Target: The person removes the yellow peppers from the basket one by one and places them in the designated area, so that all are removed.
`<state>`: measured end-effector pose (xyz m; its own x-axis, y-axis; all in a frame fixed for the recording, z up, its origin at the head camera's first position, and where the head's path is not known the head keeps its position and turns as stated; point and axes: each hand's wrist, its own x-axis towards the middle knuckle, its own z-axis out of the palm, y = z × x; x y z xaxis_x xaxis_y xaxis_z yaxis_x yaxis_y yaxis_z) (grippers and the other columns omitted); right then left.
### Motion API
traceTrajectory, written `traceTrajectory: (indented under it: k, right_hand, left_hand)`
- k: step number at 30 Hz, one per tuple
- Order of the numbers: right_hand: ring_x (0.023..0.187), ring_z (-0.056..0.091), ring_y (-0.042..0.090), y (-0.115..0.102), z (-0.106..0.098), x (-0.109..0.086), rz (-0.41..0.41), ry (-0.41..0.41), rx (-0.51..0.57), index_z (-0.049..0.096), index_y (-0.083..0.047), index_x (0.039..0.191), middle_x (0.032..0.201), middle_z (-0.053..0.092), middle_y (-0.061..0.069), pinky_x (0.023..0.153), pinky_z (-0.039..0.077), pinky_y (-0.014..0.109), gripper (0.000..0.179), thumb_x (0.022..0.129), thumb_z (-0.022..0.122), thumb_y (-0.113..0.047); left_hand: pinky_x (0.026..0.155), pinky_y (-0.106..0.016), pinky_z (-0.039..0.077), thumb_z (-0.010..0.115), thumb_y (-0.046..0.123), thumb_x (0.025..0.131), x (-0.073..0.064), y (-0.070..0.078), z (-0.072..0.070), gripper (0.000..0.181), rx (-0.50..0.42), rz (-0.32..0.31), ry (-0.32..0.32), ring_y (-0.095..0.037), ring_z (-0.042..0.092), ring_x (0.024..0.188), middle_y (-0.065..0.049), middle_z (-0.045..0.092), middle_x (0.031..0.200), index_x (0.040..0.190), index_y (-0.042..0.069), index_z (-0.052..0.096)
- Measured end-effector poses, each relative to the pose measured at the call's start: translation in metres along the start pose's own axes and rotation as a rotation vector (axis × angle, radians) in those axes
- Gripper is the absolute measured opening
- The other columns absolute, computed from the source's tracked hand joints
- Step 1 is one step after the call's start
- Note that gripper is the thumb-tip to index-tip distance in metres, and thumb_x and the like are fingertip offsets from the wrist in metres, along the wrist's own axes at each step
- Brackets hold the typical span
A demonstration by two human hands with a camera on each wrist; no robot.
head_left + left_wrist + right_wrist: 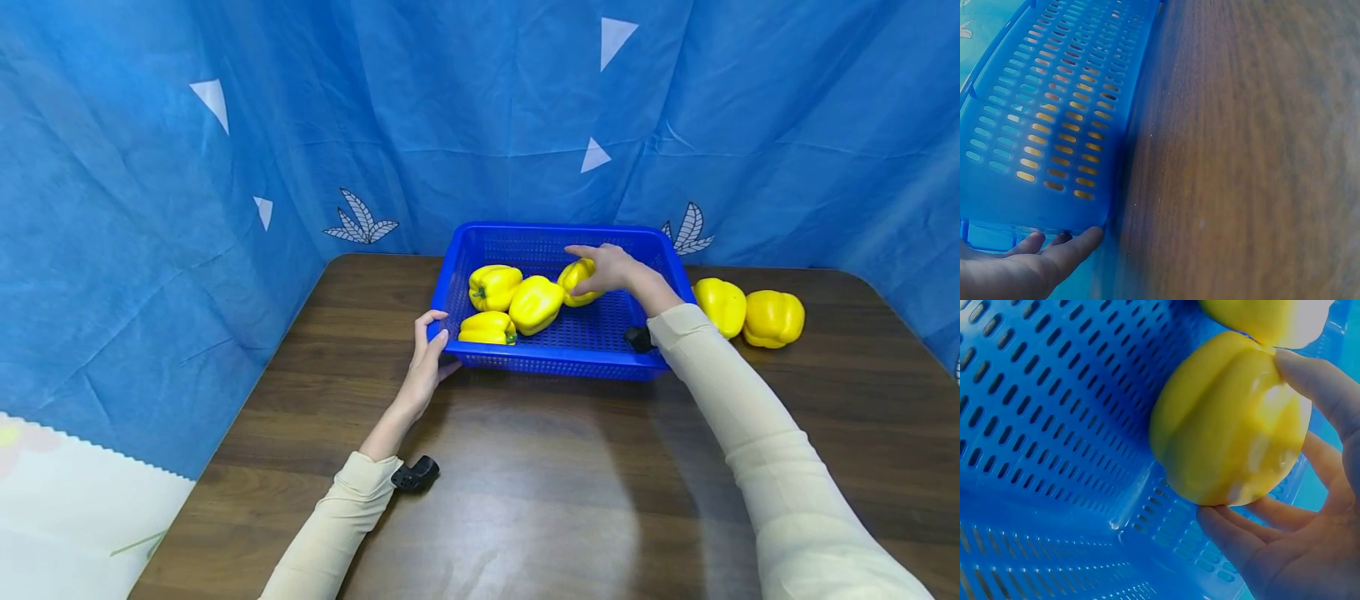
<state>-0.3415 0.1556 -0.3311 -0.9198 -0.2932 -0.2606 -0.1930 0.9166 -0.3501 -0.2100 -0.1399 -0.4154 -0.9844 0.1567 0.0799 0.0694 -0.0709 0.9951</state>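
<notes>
A blue plastic basket (555, 360) with slotted walls stands on the wooden table. My left hand (429, 360) grips its front left corner, some fingers at the rim and others lower down against the outside. Inside, my right hand (613, 268) holds a yellow bell pepper (1229, 419), thumb on one side and fingertips on the other. To the left of that one, several more yellow bell peppers (536, 305) lie in the basket's left half. Part of the held pepper is hidden behind the right hand in the head view.
Two yellow bell peppers (774, 318) sit on the table (525, 475) just right of the basket. Behind the table hangs a blue patterned curtain (465, 108), which continues along the left side. A black wrist camera (416, 475) is on the left sleeve.
</notes>
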Motion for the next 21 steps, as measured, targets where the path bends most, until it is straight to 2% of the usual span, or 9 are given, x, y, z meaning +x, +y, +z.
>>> traceTrajectory:
  k: [6,11,16,21]
  right_hand:
    - [0.136,0.019,0.045,0.005,-0.004,-0.005,0.006,-0.037,0.023,0.023,-0.019,0.149,0.151,0.021,0.025,0.108,0.024,0.064,0.078,0.083,0.065,-0.029]
    - [0.126,0.031,0.041,0.01,-0.006,-0.009,0.003,-0.06,0.018,0.03,-0.018,0.146,0.147,0.029,0.025,0.104,0.032,0.058,0.071,0.085,0.064,-0.03]
    - [0.117,0.034,0.038,0.012,-0.005,-0.012,-0.011,-0.052,0.025,0.036,-0.017,0.144,0.142,0.035,0.025,0.096,0.037,0.051,0.067,0.084,0.065,-0.029]
    - [0.117,0.036,0.037,0.014,-0.003,-0.011,-0.012,-0.03,0.026,0.039,-0.017,0.142,0.141,0.039,0.024,0.096,0.038,0.051,0.067,0.083,0.067,-0.027]
  left_hand:
    - [0.102,-0.065,0.034,0.031,0.026,0.099,0.001,0.001,0.001,0.033,-0.01,0.007,0.005,-0.04,0.028,0.133,-0.014,0.009,0.149,0.13,0.019,0.021]
    - [0.102,-0.065,0.033,0.031,0.026,0.099,0.002,0.001,0.0,0.033,-0.013,0.016,0.003,-0.04,0.026,0.135,-0.012,0.007,0.149,0.13,0.019,0.022]
    - [0.102,-0.065,0.033,0.032,0.027,0.099,0.002,0.0,-0.001,0.033,-0.016,0.017,0.005,-0.039,0.026,0.135,-0.011,0.007,0.149,0.129,0.02,0.022]
    - [0.101,-0.066,0.033,0.032,0.027,0.099,0.002,0.0,0.0,0.033,-0.013,0.018,0.004,-0.04,0.026,0.135,-0.012,0.007,0.149,0.129,0.019,0.022]
